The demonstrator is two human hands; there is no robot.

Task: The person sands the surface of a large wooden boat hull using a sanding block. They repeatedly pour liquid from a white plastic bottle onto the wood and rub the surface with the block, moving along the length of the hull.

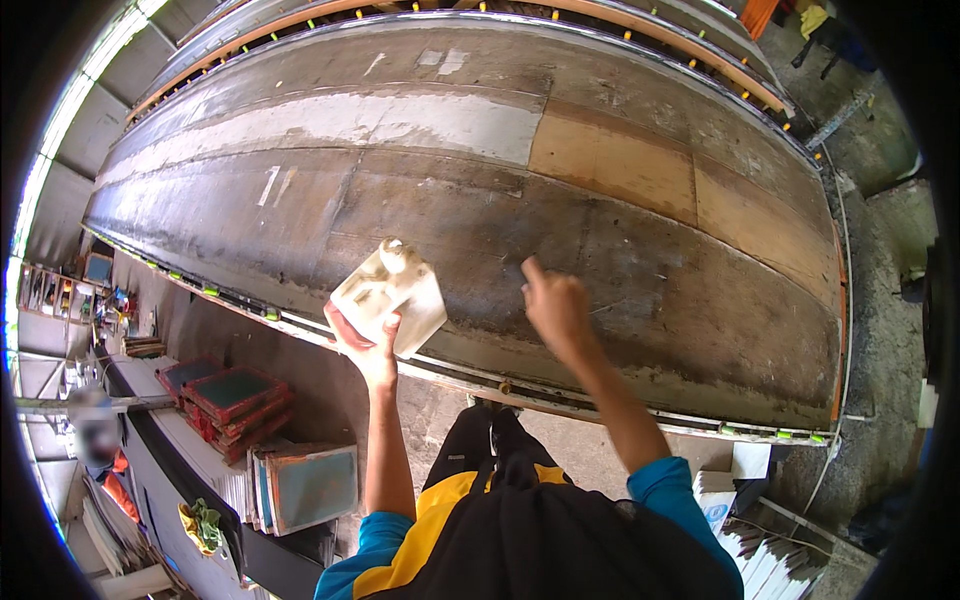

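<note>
My left hand [368, 350] grips a white, angular object like a cut-open plastic container [400, 300] by its lower edge, thumb on the near side. At its top is a pale round lump or knob [397, 256]; strong light washes out the details. Both are over the near edge of a long, dark, stained table [430, 215]. To the right, my right hand [556, 305] hovers over the tabletop, apart from the container. One finger points up and left while the others are curled in. Whether anything small is inside that hand is hidden.
Pale patches [450, 125] and tan boards [610, 165] cover parts of the tabletop. A rail with small clips [500, 388] runs along its near edge. Red-framed screens [235, 395] and more stacked frames [315, 487] stand lower left. White stacked sheets [765, 555] sit lower right.
</note>
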